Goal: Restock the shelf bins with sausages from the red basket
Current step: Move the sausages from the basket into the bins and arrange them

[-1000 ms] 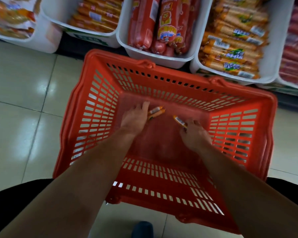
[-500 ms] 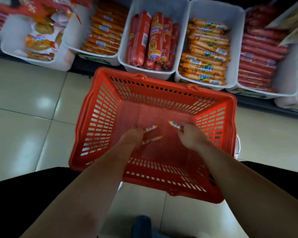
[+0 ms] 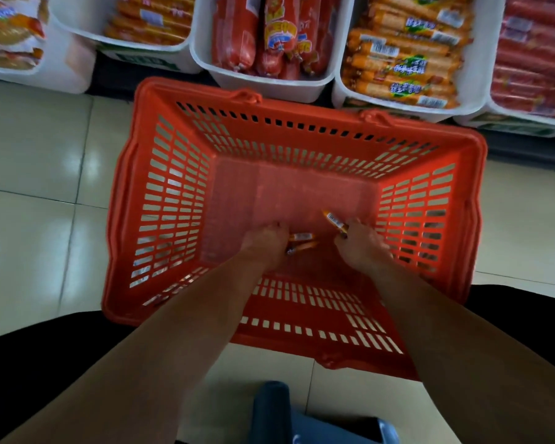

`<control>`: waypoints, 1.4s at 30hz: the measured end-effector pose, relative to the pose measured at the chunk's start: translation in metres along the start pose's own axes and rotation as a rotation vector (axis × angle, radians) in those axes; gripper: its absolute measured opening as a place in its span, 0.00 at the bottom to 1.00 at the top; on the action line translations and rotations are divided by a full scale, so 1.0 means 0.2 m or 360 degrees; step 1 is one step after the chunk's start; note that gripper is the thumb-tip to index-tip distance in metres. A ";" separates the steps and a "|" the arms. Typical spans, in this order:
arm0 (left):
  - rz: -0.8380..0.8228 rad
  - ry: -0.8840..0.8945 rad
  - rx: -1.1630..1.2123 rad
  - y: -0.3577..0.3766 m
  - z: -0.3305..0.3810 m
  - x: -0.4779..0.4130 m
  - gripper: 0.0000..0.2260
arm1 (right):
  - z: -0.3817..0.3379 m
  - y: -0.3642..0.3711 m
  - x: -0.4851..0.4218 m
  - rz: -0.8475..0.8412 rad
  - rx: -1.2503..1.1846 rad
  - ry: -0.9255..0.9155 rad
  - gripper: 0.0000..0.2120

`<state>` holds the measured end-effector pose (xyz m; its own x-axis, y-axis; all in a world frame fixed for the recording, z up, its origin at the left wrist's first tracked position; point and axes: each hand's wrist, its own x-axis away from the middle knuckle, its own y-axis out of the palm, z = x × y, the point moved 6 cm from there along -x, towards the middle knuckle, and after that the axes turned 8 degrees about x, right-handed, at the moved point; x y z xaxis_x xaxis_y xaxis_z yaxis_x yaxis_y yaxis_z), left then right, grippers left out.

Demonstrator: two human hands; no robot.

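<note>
The red basket [image 3: 161, 200] stands on the tiled floor in front of the shelf. Both my hands reach down to its bottom. My left hand [image 3: 263, 243] grips two small orange sausages [image 3: 302, 241] that stick out to its right. My right hand [image 3: 361, 241] holds one small orange sausage [image 3: 334, 219] that points up and left from its fingers. No other loose sausages show in the basket. Behind it sit white bins: one with thick red sausages [image 3: 263, 36] and one with orange sausages [image 3: 404, 56].
More white bins line the shelf: orange sausages [image 3: 148, 20] at the back left, packets [image 3: 10, 36] at the far left, red sausages [image 3: 532, 59] at the far right. A blue shoe [image 3: 276, 408] stands on the floor below the basket. Pale tiles lie to the left.
My left hand has gathered the second sausage that lay loose on the basket bottom. The camera has dropped closer to the basket. My right hand still holds its sausage.
</note>
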<state>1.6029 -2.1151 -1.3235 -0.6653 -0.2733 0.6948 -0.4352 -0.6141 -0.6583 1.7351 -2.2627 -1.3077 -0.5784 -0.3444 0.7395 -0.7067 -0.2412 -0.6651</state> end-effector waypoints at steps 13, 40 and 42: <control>0.0140 -0.0172 0.0402 -0.30 -0.08 0.16 0.19 | -0.10 -0.28 0.13 0.0097 -0.0011 -0.0254 0.15; 0.0409 0.0268 0.0658 -1.67 0.31 0.87 0.09 | -0.22 -1.67 0.53 0.0366 0.0908 -0.0712 0.20; 0.0443 0.0270 0.0711 -1.69 0.31 0.79 0.09 | -0.26 -1.68 0.40 0.0347 0.0864 -0.0715 0.21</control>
<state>1.6833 -1.9964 -0.9728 -0.8229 -0.3700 0.4312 0.0463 -0.8000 -0.5982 1.9062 -2.1625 -1.0193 -0.3778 -0.7462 0.5481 -0.2261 -0.4997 -0.8361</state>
